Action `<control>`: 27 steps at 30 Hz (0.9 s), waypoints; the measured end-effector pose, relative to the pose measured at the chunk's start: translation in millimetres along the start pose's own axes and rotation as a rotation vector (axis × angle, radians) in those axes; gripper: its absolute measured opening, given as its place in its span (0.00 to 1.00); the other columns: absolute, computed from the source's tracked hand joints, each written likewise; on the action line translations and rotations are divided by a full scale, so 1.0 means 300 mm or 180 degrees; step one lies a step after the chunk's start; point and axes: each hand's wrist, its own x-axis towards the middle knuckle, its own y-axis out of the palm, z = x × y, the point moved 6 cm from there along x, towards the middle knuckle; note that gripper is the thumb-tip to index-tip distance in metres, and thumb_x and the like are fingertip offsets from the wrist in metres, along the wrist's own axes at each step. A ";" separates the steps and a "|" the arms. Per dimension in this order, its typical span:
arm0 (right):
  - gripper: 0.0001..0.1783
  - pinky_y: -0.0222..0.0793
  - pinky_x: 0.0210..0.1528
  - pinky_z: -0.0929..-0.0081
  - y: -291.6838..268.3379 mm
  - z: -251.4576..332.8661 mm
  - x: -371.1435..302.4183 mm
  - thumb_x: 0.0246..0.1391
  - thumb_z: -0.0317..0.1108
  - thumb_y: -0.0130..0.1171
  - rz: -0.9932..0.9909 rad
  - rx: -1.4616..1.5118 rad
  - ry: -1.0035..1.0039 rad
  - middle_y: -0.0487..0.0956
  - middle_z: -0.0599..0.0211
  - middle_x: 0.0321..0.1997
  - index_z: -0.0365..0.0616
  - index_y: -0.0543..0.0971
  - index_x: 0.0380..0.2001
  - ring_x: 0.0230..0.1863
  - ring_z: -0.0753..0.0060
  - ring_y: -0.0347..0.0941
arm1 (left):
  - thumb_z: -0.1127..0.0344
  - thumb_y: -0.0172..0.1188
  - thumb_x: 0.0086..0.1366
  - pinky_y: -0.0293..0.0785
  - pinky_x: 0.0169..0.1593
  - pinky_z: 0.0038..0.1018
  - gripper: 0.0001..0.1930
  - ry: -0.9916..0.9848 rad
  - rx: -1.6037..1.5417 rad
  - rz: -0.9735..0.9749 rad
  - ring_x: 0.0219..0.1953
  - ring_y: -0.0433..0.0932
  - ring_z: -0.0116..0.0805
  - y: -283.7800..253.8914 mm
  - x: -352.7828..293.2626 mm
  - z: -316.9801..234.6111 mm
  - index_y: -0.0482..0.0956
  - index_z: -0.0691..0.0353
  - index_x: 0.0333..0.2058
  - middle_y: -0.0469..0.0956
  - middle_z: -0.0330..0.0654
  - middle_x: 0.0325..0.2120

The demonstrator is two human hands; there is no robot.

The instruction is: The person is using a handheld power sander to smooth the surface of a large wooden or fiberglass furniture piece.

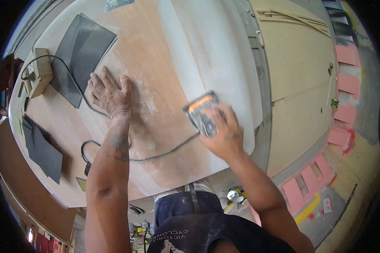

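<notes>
My right hand [224,133] is wrapped round a black and orange electric sander [202,102], its base on a large pale panel [150,59] with white and bare tan patches. The hand and sander are slightly blurred. To the left, my left hand [109,92] lies on the panel with fingers spread, dusty and holding nothing. Dark grey sandpaper sheets [83,47] lie just beyond its fingertips. From the sander, a black cord [166,153] runs left across the panel and passes out of sight at my left forearm.
A cream power strip [41,72] with a plugged-in cord stands at the panel's left edge. More dark sandpaper [43,147] lies nearer me. To the right are plywood sheets [302,63], thin wooden strips [291,19] and pink squares [346,55].
</notes>
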 end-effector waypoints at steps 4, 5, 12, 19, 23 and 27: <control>0.34 0.76 0.48 0.52 -0.010 -0.069 -0.310 0.32 0.27 0.71 0.0021 -0.0144 -0.0020 0.73 0.58 0.52 0.56 0.78 0.49 0.51 0.45 0.75 | 0.39 0.52 0.64 0.39 0.74 0.50 0.38 -0.0009 -0.0122 0.0005 0.76 0.46 0.51 0.011 -0.001 -0.010 0.61 0.44 0.71 0.53 0.52 0.73; 0.34 0.75 0.49 0.53 -0.011 -0.066 -0.347 0.32 0.29 0.71 0.0066 -0.0127 0.0034 0.73 0.59 0.53 0.58 0.79 0.50 0.51 0.46 0.74 | 0.39 0.52 0.64 0.38 0.74 0.51 0.38 -0.0011 -0.0110 -0.0020 0.76 0.46 0.52 0.010 -0.001 -0.011 0.61 0.44 0.71 0.53 0.52 0.73; 0.33 0.73 0.50 0.54 0.023 -0.029 -0.191 0.32 0.30 0.71 -0.0151 -0.0095 0.0009 0.74 0.59 0.52 0.58 0.79 0.50 0.50 0.47 0.73 | 0.39 0.54 0.63 0.39 0.74 0.51 0.39 0.0005 -0.0124 -0.0075 0.75 0.47 0.53 -0.001 -0.005 0.004 0.62 0.45 0.70 0.54 0.53 0.72; 0.30 0.76 0.50 0.54 0.019 0.014 0.367 0.35 0.34 0.71 -0.0665 -0.0195 0.0019 0.75 0.62 0.47 0.59 0.79 0.49 0.48 0.48 0.73 | 0.39 0.54 0.63 0.40 0.73 0.53 0.38 0.0120 -0.0240 -0.0172 0.75 0.48 0.55 0.003 -0.005 -0.018 0.63 0.45 0.70 0.55 0.54 0.72; 0.36 0.74 0.57 0.52 -0.024 0.109 0.477 0.45 0.40 0.70 0.0079 -0.0268 0.0367 0.73 0.49 0.53 0.51 0.71 0.59 0.55 0.42 0.73 | 0.36 0.52 0.63 0.40 0.73 0.52 0.38 0.0132 -0.0088 -0.0225 0.75 0.48 0.54 0.021 0.008 0.013 0.63 0.45 0.69 0.55 0.54 0.72; 0.30 0.77 0.49 0.53 0.026 0.010 0.248 0.37 0.35 0.71 -0.0514 -0.0221 0.0067 0.75 0.62 0.49 0.60 0.79 0.49 0.49 0.48 0.73 | 0.34 0.51 0.64 0.39 0.74 0.51 0.39 0.0102 -0.0150 -0.0200 0.76 0.47 0.52 0.041 0.014 0.000 0.61 0.42 0.71 0.53 0.52 0.73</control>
